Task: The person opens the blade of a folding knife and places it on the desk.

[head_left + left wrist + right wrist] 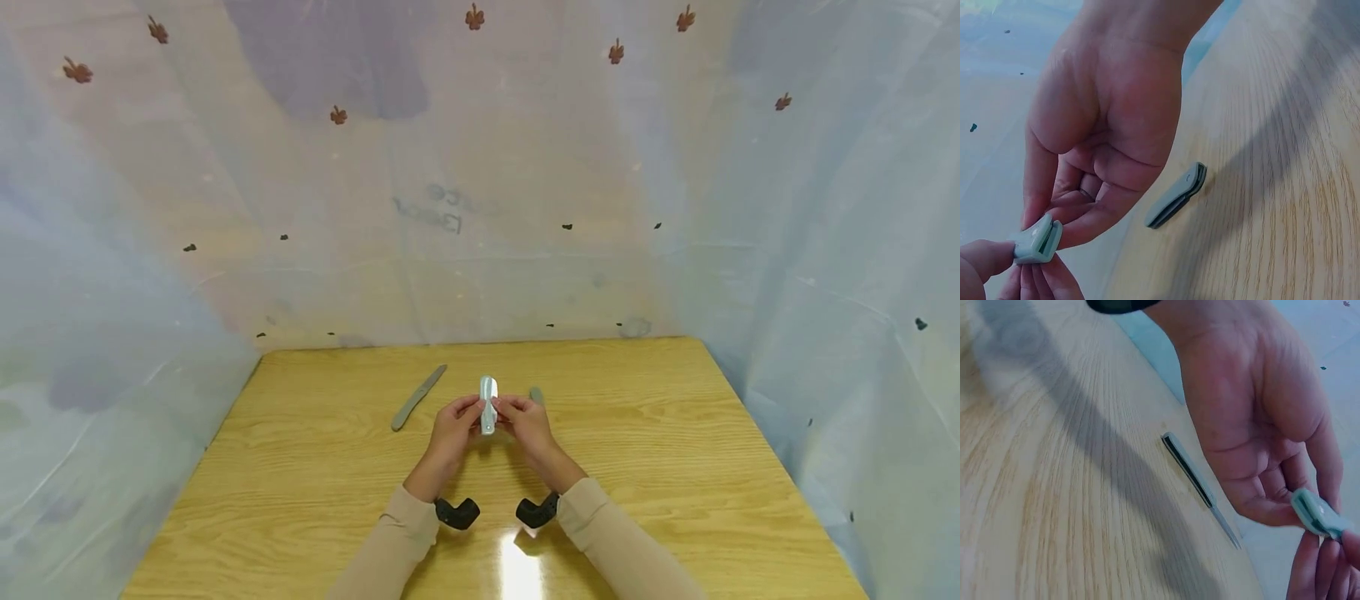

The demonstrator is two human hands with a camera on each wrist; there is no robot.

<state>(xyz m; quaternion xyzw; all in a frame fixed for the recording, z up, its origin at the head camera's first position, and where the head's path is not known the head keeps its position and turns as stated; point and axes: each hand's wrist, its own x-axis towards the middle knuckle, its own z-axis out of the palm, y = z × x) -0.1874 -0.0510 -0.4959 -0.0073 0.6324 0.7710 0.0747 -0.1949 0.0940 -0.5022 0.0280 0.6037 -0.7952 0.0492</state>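
Observation:
Above the table, both hands pinch a pale green folding knife (488,405) by its two sides. My left hand (451,431) holds it from the left and my right hand (531,431) from the right. A bright strip shows along its right side; how far the blade is out I cannot tell. In the left wrist view, the end of this knife (1037,241) shows a slot. A second folding knife (420,398) lies unfolded on the table, left of the hands. Beyond my right hand lies a third, folded knife (1175,197), partly hidden in the head view.
The wooden table (322,467) has a patterned curtain (480,250) hanging behind it and along both sides. Black wrist cameras (459,513) sit at the inner sides of both wrists, low above the tabletop.

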